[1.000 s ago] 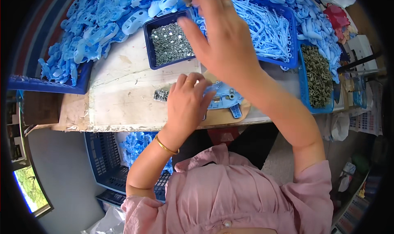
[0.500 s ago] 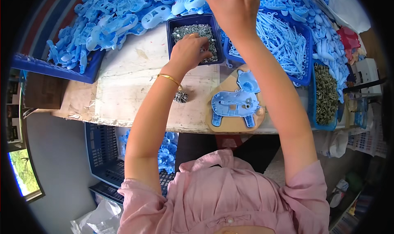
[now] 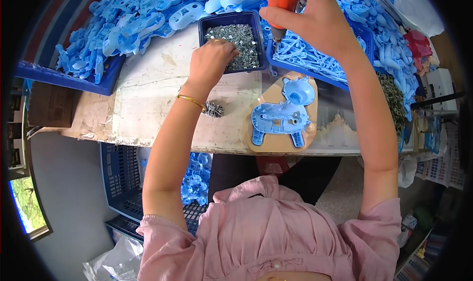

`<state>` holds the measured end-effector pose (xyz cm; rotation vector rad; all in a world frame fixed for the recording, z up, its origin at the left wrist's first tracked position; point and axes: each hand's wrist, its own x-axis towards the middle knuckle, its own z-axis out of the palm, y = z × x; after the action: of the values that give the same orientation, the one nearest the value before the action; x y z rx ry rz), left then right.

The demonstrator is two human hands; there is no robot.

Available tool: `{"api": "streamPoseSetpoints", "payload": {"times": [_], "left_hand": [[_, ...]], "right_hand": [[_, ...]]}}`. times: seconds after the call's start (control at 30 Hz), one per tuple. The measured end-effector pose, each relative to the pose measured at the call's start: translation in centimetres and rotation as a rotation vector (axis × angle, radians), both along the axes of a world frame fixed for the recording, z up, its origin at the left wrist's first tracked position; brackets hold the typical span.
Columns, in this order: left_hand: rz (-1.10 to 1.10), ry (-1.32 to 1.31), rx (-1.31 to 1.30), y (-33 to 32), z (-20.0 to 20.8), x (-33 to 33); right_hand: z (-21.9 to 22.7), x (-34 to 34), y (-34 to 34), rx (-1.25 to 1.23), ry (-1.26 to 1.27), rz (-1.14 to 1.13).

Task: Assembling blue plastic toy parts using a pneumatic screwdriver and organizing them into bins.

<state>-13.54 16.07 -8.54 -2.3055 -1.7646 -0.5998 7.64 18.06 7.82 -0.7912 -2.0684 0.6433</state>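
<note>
L hand [image 3: 212, 59] curls at far metal-parts tray [image 3: 229, 19], pinch unclear; R hand [image 3: 322, 22] grips orange driver [image 3: 283, 5] tip-down; near tan board [image 3: 272, 92] prob. steadies blue shell [image 3: 268, 125].

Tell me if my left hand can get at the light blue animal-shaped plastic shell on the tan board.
Probably yes: your left hand is over the dark blue rectangular tray of small grey metal pieces; the way to the shell looks free, with your right forearm off to its right.
</note>
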Motion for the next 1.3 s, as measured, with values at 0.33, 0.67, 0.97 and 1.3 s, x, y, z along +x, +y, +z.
{"api": "streamPoseSetpoints", "payload": {"times": [0.33, 0.67, 0.97, 1.3], "left_hand": [[-0.058, -0.025, 0.072, -1.2, 0.9, 1.1], [-0.405, -0.271, 0.215, -7.1, 1.4, 6.4], [-0.399, -0.387, 0.192, -8.1, 1.5, 7.3], [-0.296, -0.265, 0.027, -10.7, 2.3, 6.7]], "right_hand": [[-3.2, -0.6, 1.5, 0.264, 0.454, 0.616], [-2.8, -0.5, -5.3, -0.574, 0.603, 0.302], [-3.3, -0.6, -6.0, -0.538, 0.61, 0.261], [-5.6, -0.4, -5.8, -0.643, 0.511, 0.328]]}}
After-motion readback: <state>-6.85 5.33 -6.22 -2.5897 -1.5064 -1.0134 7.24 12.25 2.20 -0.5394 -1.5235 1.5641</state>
